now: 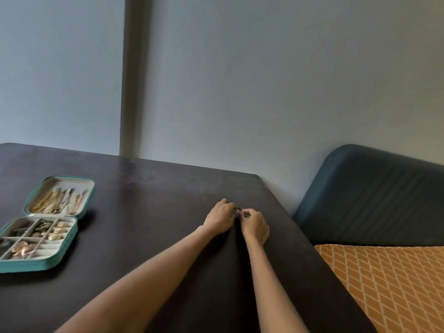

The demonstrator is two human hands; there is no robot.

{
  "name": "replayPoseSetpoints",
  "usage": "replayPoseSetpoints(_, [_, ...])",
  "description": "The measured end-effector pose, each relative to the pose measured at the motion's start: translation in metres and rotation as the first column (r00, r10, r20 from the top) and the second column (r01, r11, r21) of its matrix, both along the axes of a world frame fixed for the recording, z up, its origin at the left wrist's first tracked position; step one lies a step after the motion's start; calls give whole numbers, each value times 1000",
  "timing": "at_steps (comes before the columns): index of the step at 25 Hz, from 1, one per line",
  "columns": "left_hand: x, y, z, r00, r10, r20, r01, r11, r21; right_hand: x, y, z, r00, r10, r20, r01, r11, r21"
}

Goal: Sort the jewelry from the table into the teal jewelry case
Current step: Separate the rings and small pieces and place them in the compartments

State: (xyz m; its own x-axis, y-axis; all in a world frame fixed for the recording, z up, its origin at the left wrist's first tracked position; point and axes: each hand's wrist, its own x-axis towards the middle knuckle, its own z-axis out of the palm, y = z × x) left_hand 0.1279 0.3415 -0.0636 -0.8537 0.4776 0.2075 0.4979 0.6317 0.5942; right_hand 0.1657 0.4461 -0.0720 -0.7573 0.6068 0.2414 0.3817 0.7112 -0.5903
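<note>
Both hands were out near the right edge of the dark table [153, 212], fingertips meeting over a small ring [239, 209] — silvery, a loop at most, too small to read further. Left hand [219, 218] had its fingers curled in toward the ring; right hand [255, 224] pinched at it from the other side. Whether one hand carried the weight or both shared it could not be told, nor whether the piece had cleared the tabletop. The case [39, 264] lay open well apart to the left, lid flat behind the tray. Chains hung in the lid; the tray's compartments already held gold and rose-coloured pieces, with some of the nearer slots looking pale and unfilled. A blue bench [374, 195] with an orange cushion [389, 284] sat beyond the table's right edge. Step in hand, by my reading: picking up or working one of the loose pieces. Next move would call for a secure one-hand pinch, then a long carry left across the table — easy to drop something so small — and a choice of a matching free slot.
</note>
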Motion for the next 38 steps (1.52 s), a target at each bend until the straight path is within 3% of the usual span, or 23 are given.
replayPoseSetpoints(7, [-8, 6, -6, 993, 60, 102, -82, 970, 227, 4, 4, -1, 984, 60, -170, -92, 978, -189])
replayPoseSetpoints(10, [-4, -4, -6, 985, 76, 156, -130, 919, 372, 7, 3, -2, 934, 130, -333, -227, 935, -271])
replayPoseSetpoints(13, [4, -23, -1, 982, 63, 177, -137, 886, 443, 13, -4, 2, 886, 258, -385, -378, 883, -278])
replayPoseSetpoints(21, [22, -109, 26, 993, 87, 78, -109, 929, 353, 40, -68, 23, 759, 494, -425, -613, 762, -209])
replayPoseSetpoints(29, [55, -225, 56, 952, 303, 35, -302, 917, 260, 48, -182, 38, 660, 536, -526, -685, 717, -129])
replayPoseSetpoints(35, [79, -309, 57, 918, 396, 22, -391, 893, 224, 52, -261, 46, 598, 670, -439, -779, 616, -120])
replayPoseSetpoints(38, [86, -332, 58, 905, 424, 39, -424, 889, 174, 52, -281, 46, 587, 699, -408, -786, 612, -81])
